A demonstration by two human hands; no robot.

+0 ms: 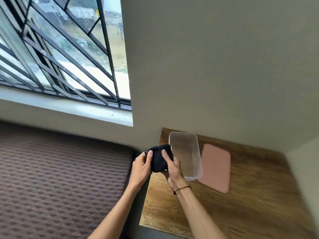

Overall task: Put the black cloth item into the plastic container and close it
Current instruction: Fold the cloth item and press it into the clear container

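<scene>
A bunched black cloth item (158, 160) is held in the air between both hands, just left of the clear plastic container (187, 153). My left hand (141, 168) grips its left side. My right hand (173, 172) holds its right and lower side, fingers on top. The container stands open and empty on the wooden table (250, 195), near the table's far left corner. Its pink lid (215, 168) lies flat on the table, right beside the container.
A brown patterned mattress (60, 178) lies left of the table. A barred window (60, 49) fills the upper left, with a sill below it. Plain walls close off the table at the back and right.
</scene>
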